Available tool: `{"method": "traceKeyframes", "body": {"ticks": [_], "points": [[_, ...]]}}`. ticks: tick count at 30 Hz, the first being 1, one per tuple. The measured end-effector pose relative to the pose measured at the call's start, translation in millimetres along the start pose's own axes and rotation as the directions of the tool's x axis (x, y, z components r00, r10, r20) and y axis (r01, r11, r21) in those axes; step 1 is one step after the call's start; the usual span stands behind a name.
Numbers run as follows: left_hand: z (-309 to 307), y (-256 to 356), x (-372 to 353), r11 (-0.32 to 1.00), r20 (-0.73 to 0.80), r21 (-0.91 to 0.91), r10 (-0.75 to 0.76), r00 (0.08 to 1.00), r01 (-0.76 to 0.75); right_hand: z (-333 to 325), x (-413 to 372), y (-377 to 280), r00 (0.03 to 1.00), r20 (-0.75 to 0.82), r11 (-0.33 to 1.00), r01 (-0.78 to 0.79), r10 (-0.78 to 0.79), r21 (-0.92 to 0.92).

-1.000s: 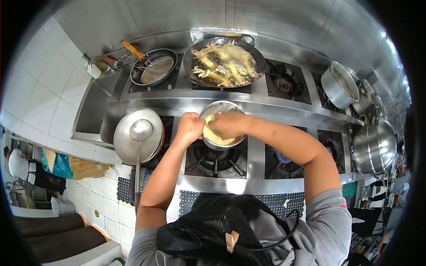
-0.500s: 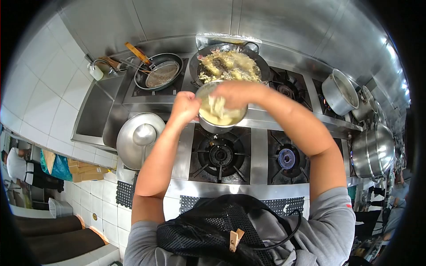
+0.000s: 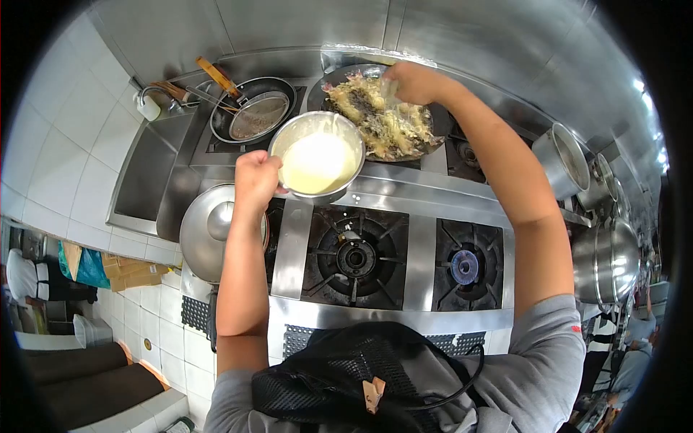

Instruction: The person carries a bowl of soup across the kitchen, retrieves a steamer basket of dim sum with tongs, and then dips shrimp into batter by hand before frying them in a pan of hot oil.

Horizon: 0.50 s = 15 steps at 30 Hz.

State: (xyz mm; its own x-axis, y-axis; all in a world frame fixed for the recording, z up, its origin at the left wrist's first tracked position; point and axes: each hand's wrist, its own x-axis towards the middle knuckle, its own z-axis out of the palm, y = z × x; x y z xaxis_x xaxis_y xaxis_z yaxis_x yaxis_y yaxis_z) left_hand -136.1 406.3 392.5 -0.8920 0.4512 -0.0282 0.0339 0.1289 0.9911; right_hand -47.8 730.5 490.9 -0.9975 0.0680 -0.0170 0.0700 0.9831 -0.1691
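Note:
My left hand [image 3: 258, 182] grips the rim of a steel bowl [image 3: 349, 172] of pale yellow batter [image 3: 314, 162], held over the edge between the rear and front burners. Over the back of a large dark wok [image 3: 315, 96], my right hand [image 3: 416, 82] has its fingers bent together around something pale and battered, blurred and partly hidden. Below it, several battered pieces [image 3: 361, 108] fry in the wok, some with reddish ends. White drips of batter lie on the front burner [image 3: 356, 257] under the bowl.
A black pan with a strainer [image 3: 260, 115] sits left of the wok. A wide metal pan with a ladle [image 3: 198, 238] is at the front left, beside a sink [image 3: 144, 169]. One front burner [image 3: 464, 267] has a blue flame. Pots [image 3: 563, 160] stand right. A person [image 3: 29, 274] is at far left.
My right hand has moved from the bowl up over the wok. The bowl in my left hand has shifted left and slightly up, showing more of the wok's contents.

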Motion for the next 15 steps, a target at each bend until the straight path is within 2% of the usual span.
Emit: {"method": "traceKeyframes", "body": {"ticks": [1, 3, 4, 8, 10, 12, 14, 15], "points": [[-4.2, -1.7, -3.0, 1.000, -0.008, -0.001, -0.005, 1.000, 0.005, 7.7, 7.7, 3.1, 1.000, 0.005, 1.000, 0.007, -0.007, 0.001], [-13.1, -4.8, -8.9, 1.000, -0.056, 0.019, -0.017, 0.998, 0.018, 30.9, 27.0, 13.7, 0.992, -0.028, 0.991, 0.125, -0.127, -0.055], [-17.6, -12.2, -7.0, 0.999, -0.073, 0.023, -0.032, 0.997, 0.033, 35.6, 37.5, 15.9, 0.996, 0.031, 0.996, 0.083, -0.083, -0.019], [-33.8, -23.4, -6.6, 0.996, -0.100, 0.077, -0.027, 0.995, 0.035, 45.8, 60.0, 11.7, 0.998, 0.036, 0.997, 0.046, -0.044, -0.057], [-34.7, -14.9, -10.2, 0.996, -0.156, 0.080, -0.038, 0.987, 0.051, 50.9, 62.3, 13.6, 0.996, -0.025, 0.997, 0.079, -0.080, -0.025], [-40.0, -12.6, -5.7, 0.994, -0.147, 0.100, -0.031, 0.989, 0.046, 56.4, 61.4, 18.5, 0.994, -0.058, 0.996, 0.089, -0.090, -0.009], [-47.2, -8.4, 1.1, 0.992, -0.138, 0.121, -0.022, 0.990, 0.039, 59.1, 58.2, 19.5, 0.995, 0.071, 0.998, 0.069, -0.067, -0.014], [-49.5, -4.9, 5.4, 0.991, -0.131, 0.129, -0.011, 0.991, 0.028, 58.0, 55.4, 19.1, 0.996, 0.069, 0.998, 0.064, -0.063, -0.015]]}}
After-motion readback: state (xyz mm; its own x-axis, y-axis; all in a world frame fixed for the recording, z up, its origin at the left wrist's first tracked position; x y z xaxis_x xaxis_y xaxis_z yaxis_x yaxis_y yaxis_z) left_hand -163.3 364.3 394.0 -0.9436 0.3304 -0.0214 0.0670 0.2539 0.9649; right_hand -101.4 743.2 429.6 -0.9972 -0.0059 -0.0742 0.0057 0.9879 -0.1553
